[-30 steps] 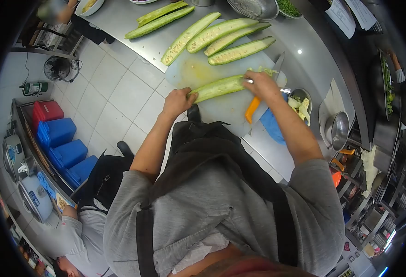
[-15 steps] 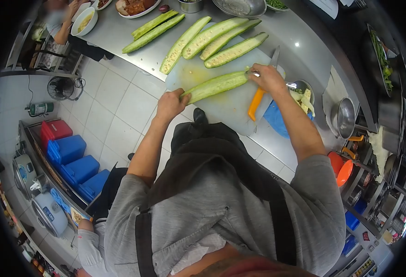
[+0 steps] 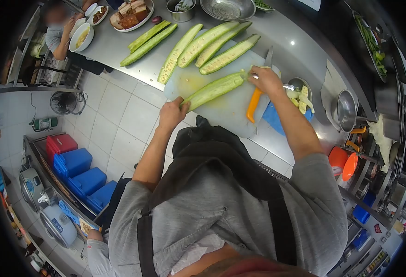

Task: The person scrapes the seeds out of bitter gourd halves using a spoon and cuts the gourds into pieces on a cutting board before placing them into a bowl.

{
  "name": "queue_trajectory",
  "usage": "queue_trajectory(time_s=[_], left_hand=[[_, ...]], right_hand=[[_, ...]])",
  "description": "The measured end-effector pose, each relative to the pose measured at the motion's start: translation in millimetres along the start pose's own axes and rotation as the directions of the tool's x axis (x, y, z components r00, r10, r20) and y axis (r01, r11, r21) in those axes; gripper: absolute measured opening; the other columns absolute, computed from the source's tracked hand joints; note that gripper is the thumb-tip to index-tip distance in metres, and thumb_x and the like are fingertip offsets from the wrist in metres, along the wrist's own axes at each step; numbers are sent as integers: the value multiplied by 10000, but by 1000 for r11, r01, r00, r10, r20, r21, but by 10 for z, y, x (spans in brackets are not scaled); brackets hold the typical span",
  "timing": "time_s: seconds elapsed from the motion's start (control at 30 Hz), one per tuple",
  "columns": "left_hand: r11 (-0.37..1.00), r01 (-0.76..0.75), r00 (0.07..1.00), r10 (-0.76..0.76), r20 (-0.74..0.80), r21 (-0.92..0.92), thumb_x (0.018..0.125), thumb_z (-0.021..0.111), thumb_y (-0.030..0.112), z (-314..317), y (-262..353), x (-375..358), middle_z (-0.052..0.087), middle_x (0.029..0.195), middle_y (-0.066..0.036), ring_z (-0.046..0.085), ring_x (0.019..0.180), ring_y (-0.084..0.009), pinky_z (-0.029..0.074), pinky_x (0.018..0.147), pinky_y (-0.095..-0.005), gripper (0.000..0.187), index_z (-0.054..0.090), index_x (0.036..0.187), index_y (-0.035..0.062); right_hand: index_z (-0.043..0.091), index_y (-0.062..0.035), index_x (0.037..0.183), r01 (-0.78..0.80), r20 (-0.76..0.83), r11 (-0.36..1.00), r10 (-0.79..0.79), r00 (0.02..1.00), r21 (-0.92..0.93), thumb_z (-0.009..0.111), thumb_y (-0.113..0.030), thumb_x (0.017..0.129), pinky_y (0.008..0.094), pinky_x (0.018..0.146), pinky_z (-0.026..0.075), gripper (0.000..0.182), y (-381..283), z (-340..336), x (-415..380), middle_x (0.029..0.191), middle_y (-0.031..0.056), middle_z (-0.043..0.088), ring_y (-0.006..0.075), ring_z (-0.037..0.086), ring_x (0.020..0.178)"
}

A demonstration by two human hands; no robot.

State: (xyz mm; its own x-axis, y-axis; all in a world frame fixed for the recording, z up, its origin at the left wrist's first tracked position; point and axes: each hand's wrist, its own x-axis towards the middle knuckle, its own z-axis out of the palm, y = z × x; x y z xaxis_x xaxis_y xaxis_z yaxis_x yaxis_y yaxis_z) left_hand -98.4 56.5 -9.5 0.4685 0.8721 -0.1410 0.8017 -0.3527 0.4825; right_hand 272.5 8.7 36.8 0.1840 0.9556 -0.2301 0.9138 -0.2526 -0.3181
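Observation:
A halved, scooped-out green gourd (image 3: pixel 217 91) lies slantwise over the pale cutting board (image 3: pixel 233 111). My left hand (image 3: pixel 173 113) grips its near left end. At the far right end, my right hand (image 3: pixel 266 79) is closed round a metal spoon (image 3: pixel 288 86), whose tip is hidden at the gourd. Under that hand lies a knife with an orange handle (image 3: pixel 254 105), its blade pointing away. Several seeded gourd halves (image 3: pixel 230 54) rest beyond the board's far edge, and two more pieces (image 3: pixel 149 45) lie farther left.
At the right stand a metal bowl of scraps (image 3: pixel 301 98) on a blue cloth (image 3: pixel 273 119) and an empty steel bowl (image 3: pixel 346 111). A plate of meat (image 3: pixel 131 16) and a steel pot (image 3: pixel 181 10) are at the back. Another person (image 3: pixel 57 32) stands at the far left.
The view has shifted slightly. My right hand and the spoon have moved a little at the gourd's far end, while my left hand keeps its hold.

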Motion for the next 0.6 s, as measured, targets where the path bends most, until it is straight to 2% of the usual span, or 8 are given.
queue_trajectory(time_s=[0.17,0.23,0.3,0.37,0.4,0.5,0.57,0.6], left_hand=[[999,-6,1000,7,22,-35,906,640,398,-25,49,67,660,717,-222,660,731,-426,522,675,-510,347,680,890,53],[1000,1,998,0,56,-18,905,643,404,-29,29,95,663,725,-225,661,735,-425,519,677,-508,356,682,888,50],[997,72,987,-67,147,-32,901,646,383,-86,-61,54,678,770,-230,665,756,-424,529,698,-505,333,691,911,53],[997,67,985,-60,162,-38,898,654,389,-110,-135,76,676,761,-223,664,740,-411,523,689,-487,346,690,919,46],[997,61,982,-52,182,-45,896,661,396,-129,-162,89,674,752,-217,663,724,-399,517,681,-469,360,688,927,38],[981,-46,992,68,110,-188,886,688,325,-478,-154,76,683,769,-202,678,714,-329,526,689,-413,308,701,1015,46],[977,-14,983,53,177,-213,869,709,189,-957,120,156,706,844,-175,692,759,-256,532,714,-357,252,700,1075,45],[943,-156,980,186,74,-295,860,709,139,-1085,225,230,713,880,-157,697,784,-243,534,725,-344,226,700,1064,41]], right_hand=[[681,-129,1029,135,4,951,-141,990,278,656,-263,867,468,834,526,212,-844,484,-70,982,154,708,357,665,949],[680,-142,1045,244,118,966,-254,960,89,649,-266,868,470,842,524,218,-954,584,29,987,153,705,369,664,949],[679,-135,1045,95,68,980,-108,992,175,642,-267,871,471,852,521,221,-454,468,178,998,161,702,372,662,953],[683,-122,1059,16,97,993,-4,995,-118,647,-269,868,465,854,520,244,9,103,235,1000,157,705,356,663,967],[683,-122,1059,13,91,992,-2,996,-123,647,-269,868,465,854,520,244,29,11,168,1000,157,705,356,663,967],[690,-120,1081,-16,-9,998,17,1000,68,666,-274,863,455,853,522,267,-32,-130,2,977,150,703,337,662,981],[659,-122,1184,148,-206,984,-125,971,101,701,-295,846,446,862,524,382,-157,-139,-26,1012,156,692,332,663,991],[659,-122,1184,146,-215,984,-122,969,100,701,-295,846,446,862,524,382,-251,-166,-34,1012,156,692,332,663,991]])
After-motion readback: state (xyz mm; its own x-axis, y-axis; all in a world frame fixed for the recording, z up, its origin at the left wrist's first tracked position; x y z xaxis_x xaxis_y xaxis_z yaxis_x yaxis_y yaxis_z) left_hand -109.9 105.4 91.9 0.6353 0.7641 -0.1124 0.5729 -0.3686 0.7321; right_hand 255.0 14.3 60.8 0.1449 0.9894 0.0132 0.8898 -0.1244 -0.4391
